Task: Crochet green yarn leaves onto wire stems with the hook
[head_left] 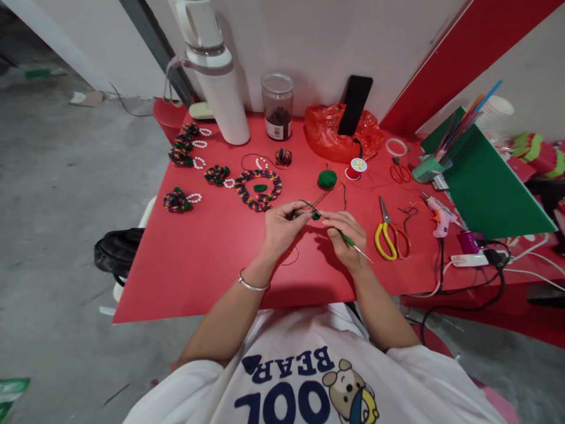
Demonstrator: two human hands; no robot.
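Observation:
My right hand point(346, 235) is closed round a crochet hook point(348, 240) with a green grip, its metal end sticking out to the lower right. My left hand point(286, 227) pinches a small piece of green crochet point(316, 215), with green yarn over its fingers. The hook's other end meets the work between both hands. Just beyond them lies a ball of green yarn point(327, 179). To the left rests a braided multicoloured crochet strip point(258, 191) curled in a ring, with a small green piece point(260, 188) inside it.
Several crocheted pieces with white bead loops point(177, 200) lie at the left. At the back stand a white bottle point(223, 94), a jar point(278, 106) and a phone point(355, 106) against a red bag point(320, 132). Scissors point(388, 232), a glue gun point(440, 215) and cables lie right.

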